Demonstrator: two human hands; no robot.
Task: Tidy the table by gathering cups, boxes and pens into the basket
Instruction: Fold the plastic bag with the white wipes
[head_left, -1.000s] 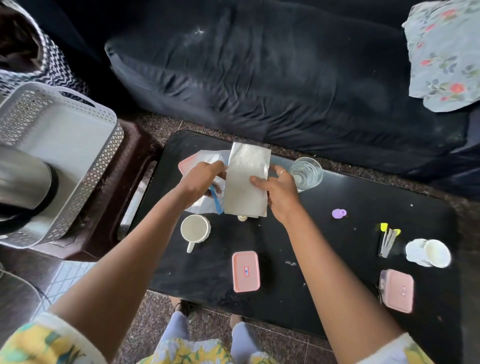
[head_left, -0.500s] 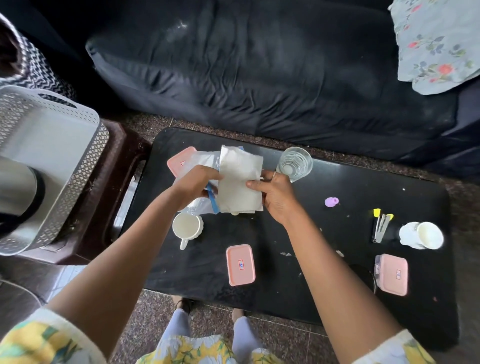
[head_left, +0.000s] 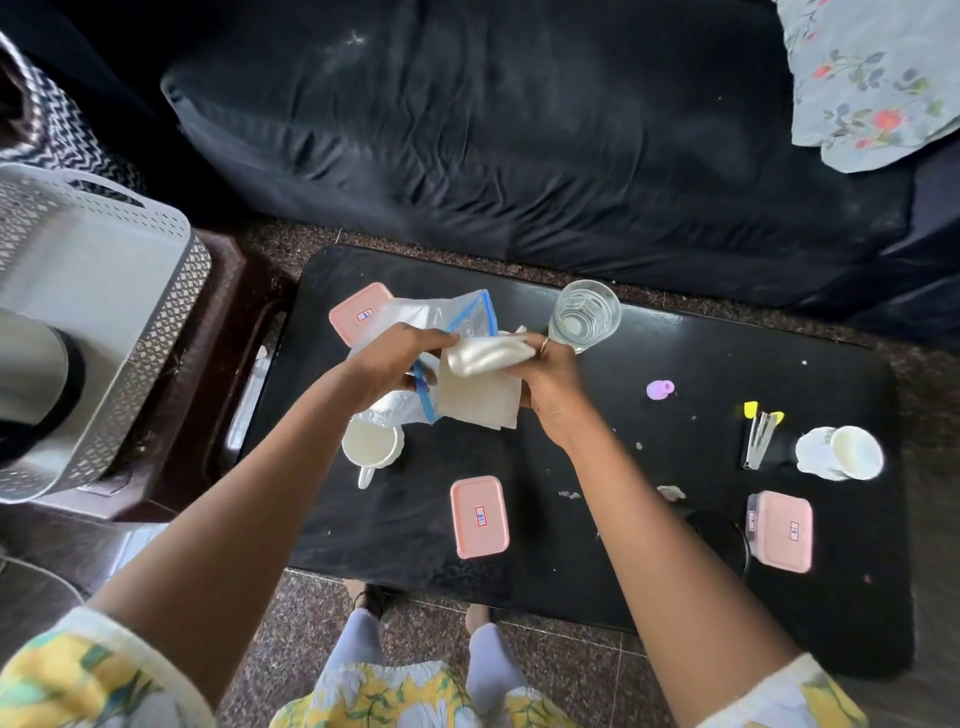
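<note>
Over the black table (head_left: 623, 582), my left hand (head_left: 389, 358) and my right hand (head_left: 545, 379) together hold a white paper napkin (head_left: 478, 395), its top edge folded over. My left hand also pinches a clear zip bag with a blue strip (head_left: 457, 317). Three pink lidded boxes lie on the table: back left (head_left: 358, 312), front middle (head_left: 479, 516), front right (head_left: 782, 530). A white mug (head_left: 371, 449) stands below my left hand. A clear glass (head_left: 584, 314) stands at the back. A white cup (head_left: 841, 452) lies on its side at the right. Pens with yellow caps (head_left: 758, 436) lie beside it.
A white perforated basket (head_left: 104, 312) sits on a dark stool (head_left: 218, 395) left of the table, with a steel vessel (head_left: 31, 374) in front of it. A dark sofa (head_left: 519, 130) runs behind the table. A small purple object (head_left: 660, 389) and crumbs lie on the tabletop.
The napkin was held up flat; now its top is folded down toward me and my hands are lower and closer together. The zip bag shows more behind it.
</note>
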